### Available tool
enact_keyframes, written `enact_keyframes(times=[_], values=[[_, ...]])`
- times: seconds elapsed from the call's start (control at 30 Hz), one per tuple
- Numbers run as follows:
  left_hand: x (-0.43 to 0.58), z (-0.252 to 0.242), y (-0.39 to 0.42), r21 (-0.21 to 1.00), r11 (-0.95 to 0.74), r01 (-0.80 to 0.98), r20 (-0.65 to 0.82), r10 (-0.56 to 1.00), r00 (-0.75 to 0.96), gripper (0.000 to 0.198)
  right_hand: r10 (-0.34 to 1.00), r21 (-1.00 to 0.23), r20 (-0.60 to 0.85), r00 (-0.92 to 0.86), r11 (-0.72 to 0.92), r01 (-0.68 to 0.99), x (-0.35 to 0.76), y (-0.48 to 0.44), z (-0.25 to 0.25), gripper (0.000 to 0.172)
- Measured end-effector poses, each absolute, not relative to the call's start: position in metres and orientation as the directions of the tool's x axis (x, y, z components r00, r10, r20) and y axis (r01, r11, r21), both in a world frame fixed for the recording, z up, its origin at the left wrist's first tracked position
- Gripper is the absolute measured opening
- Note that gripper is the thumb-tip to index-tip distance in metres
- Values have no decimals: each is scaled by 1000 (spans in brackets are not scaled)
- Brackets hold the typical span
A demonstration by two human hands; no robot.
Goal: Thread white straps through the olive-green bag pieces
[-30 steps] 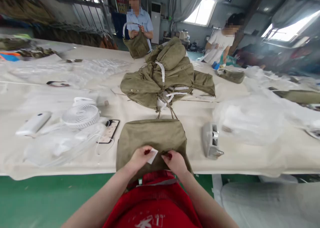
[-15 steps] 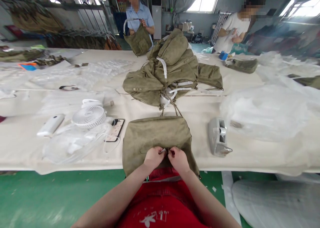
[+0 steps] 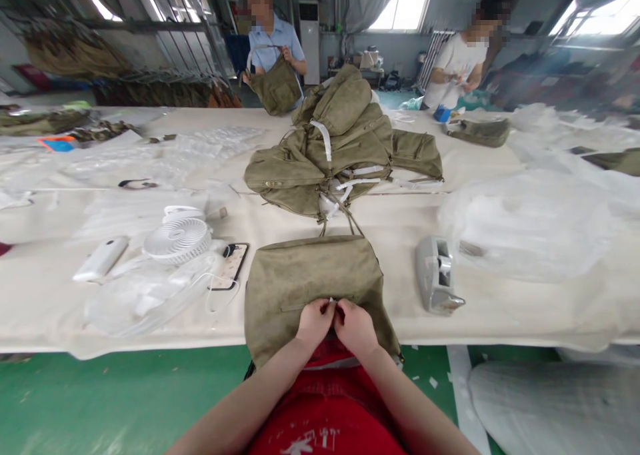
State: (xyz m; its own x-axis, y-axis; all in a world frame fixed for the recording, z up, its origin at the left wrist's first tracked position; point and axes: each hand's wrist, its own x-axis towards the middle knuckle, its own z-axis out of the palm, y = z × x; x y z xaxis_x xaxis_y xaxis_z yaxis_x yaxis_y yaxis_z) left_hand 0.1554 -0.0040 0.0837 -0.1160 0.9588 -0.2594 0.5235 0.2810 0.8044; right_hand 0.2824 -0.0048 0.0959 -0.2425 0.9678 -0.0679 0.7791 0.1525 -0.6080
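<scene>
An olive-green fabric bag (image 3: 310, 268) lies at the table's near edge, against my red clothing. Both hands are over its lower part, close to a slit-like seam. My left hand (image 3: 316, 322) is closed in a pinch on a small white slip (image 3: 331, 300), whose tip shows above the fingers. Right beside it, almost touching, my right hand (image 3: 356, 327) is also pinched closed. What its fingertips hold is hidden.
Beyond the bag is a pile of olive bags (image 3: 345, 135). To the left lie a white fan (image 3: 177, 240), a phone (image 3: 231, 266) and plastic wrap; to the right, a tape dispenser (image 3: 436, 275) and plastic sheeting (image 3: 530, 228). Two people stand across the table (image 3: 390, 215).
My hands have drawn closer together, the left shifting right. Less of the white slip shows now. The person in blue across the table has lowered a hand on the bag they hold.
</scene>
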Motion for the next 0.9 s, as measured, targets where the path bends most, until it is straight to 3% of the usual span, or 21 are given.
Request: enact_keyframes(times=[0.1, 0.2, 0.33, 0.6, 0.77, 0.9], values=[[154, 85, -4, 798, 286, 530, -277, 956, -99, 28, 974, -717, -104, -203, 68, 693, 287, -2, 91, 14], [152, 85, -4, 803, 274, 530, -271, 959, -85, 29, 952, -827, -285, -112, -185, 530, 290, 2, 85, 21], [150, 87, -5, 813, 270, 517, -273, 959, -71, 25, 865, -869, -474, -165, -429, 245, 288, 8, 81, 24], [146, 92, -12, 745, 145, 652, -153, 987, -45, 20, 867, -872, -476, -150, -487, -50, 275, 11, 78, 30], [147, 86, -11, 770, 189, 609, -199, 979, -51, 21, 833, -833, -526, -174, -545, -91, 272, 16, 76, 35], [147, 83, -8, 776, 225, 589, -240, 969, -54, 24, 891, -892, -444, -95, -449, -48, 278, 13, 75, 32]])
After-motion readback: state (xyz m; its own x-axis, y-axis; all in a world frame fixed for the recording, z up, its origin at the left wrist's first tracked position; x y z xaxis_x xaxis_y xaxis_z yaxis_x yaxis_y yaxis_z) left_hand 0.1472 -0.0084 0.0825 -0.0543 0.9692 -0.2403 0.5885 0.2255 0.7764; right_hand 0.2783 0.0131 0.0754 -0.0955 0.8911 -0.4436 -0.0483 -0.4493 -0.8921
